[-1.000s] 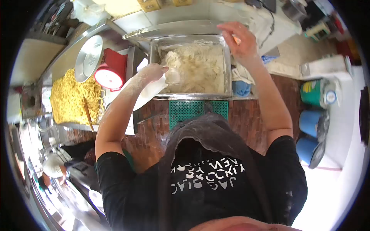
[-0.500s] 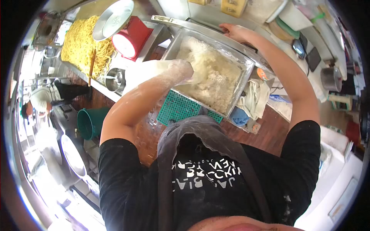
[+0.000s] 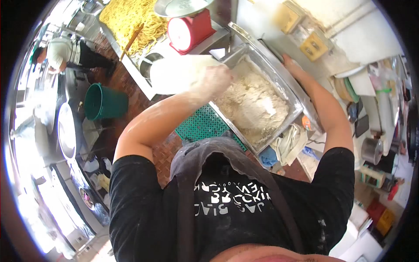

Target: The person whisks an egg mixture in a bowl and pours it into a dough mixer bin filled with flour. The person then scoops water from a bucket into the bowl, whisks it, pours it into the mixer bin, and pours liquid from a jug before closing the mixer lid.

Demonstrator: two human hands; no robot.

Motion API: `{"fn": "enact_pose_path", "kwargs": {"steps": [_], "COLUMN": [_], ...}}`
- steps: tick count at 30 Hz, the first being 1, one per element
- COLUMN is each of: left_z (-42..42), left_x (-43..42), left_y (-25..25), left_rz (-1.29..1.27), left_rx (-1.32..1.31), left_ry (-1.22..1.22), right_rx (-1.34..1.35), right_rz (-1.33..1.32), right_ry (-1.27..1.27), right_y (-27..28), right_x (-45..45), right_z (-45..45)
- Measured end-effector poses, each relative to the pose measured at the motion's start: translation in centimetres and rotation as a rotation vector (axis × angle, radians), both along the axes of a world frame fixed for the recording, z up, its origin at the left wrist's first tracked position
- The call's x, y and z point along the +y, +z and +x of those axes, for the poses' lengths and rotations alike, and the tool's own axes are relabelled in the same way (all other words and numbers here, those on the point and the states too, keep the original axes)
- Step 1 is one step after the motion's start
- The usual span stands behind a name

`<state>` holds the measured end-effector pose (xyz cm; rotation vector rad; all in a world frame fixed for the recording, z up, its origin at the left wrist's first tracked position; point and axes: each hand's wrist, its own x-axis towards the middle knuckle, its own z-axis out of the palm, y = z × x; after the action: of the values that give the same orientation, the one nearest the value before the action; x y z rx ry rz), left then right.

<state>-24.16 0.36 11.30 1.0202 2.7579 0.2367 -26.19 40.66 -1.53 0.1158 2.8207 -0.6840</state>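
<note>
My left hand (image 3: 216, 81), dusted with flour, is closed on the edge of a white container-like thing (image 3: 179, 74), whose shape is partly lost in glare. It is held at the near left edge of a metal mixing trough (image 3: 238, 133). Pale flour (image 3: 253, 94) lies heaped and clumpy inside the trough. My right hand (image 3: 293, 67) reaches to the far side, beside the raised metal lid (image 3: 266, 54). Its fingers look stretched out, though their tips are small and partly hidden.
A red scale (image 3: 190, 32) with a metal pan stands beside piled yellow noodles (image 3: 131, 26) and a wooden stick (image 3: 132, 41). A green mat (image 3: 203, 124) and green bin (image 3: 104, 102) are below. Cloths (image 3: 288, 144) hang right. Another person (image 3: 65, 54) bends at far left.
The view has swung, so the trough and scale sit farther right. The flour heap looks higher and paler in the middle. My left hand still holds the white thing.
</note>
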Motion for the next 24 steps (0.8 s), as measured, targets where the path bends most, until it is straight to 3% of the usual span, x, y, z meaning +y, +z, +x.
{"fn": "enact_pose_path", "kwargs": {"steps": [1, 3, 4, 5, 8, 9, 10, 11, 12, 14, 17, 18, 20, 23, 24], "left_z": [-0.7, -2.5, -2.6, -2.1, 3.2, 3.3, 4.7, 6.5, 7.6, 10.2, 14.1, 15.9, 17.7, 22.9, 25.3], "left_x": [-2.6, -8.6, -12.4, -17.3, -25.0, -30.3, -33.7, -36.4, -39.7, -41.9, -50.2, -53.9, -55.8, -61.7, -66.7], "left_y": [-0.2, -2.4, -5.2, -5.6, -0.5, -5.6, -7.3, -7.9, -10.5, -10.0, -15.3, -18.1, -16.5, -18.3, -23.1], "left_rz": [0.103, 0.023, 0.097, -0.036, 0.007, -0.052, -0.076, -0.161, -0.147, -0.059, -0.080, -0.051, 0.250, 0.802, 0.836], "left_rx": [0.006, 0.107, -0.009, 0.246, 0.057, 0.136, 0.137, 0.221, 0.109, -0.023, -0.073, 0.050, -0.339, -0.335, -0.299], "left_ry": [0.077, 0.169, 0.299, 0.117, 0.531, 0.564, 0.610, 0.498, 0.717, 1.046, 1.158, 1.048, 1.562, 1.759, 1.682], "right_rx": [-0.008, -0.025, -0.006, 0.014, -0.009, 0.064, 0.056, -0.006, -0.071, -0.096, -0.035, 0.006, 0.019, 0.137, 0.036], "right_rz": [0.069, 0.205, 0.170, 0.133, 0.182, 0.202, 0.156, 0.131, 0.107, 0.139, 0.223, 0.258, 0.369, 0.315, 0.415], "right_ry": [-0.026, -0.085, -0.093, -0.105, -0.024, 0.048, 0.017, -0.032, -0.082, -0.111, -0.165, -0.181, -0.241, -0.289, -0.312], "right_y": [0.8, 2.4, 2.7, 2.9, 2.3, -0.8, -0.9, -1.4, -2.1, -2.8, -4.3, -4.5, -4.5, -7.5, -5.3], "right_x": [-1.1, -4.0, -5.5, -6.9, -11.2, -11.5, -13.2, -14.7, -15.9, -18.1, -19.8, -19.8, -20.2, -19.0, -21.1], "right_z": [0.2, 1.4, 2.2, 2.9, 4.4, 4.6, 5.4, 5.7, 6.1, 7.0, 8.7, 9.0, 9.2, 9.3, 8.8]}}
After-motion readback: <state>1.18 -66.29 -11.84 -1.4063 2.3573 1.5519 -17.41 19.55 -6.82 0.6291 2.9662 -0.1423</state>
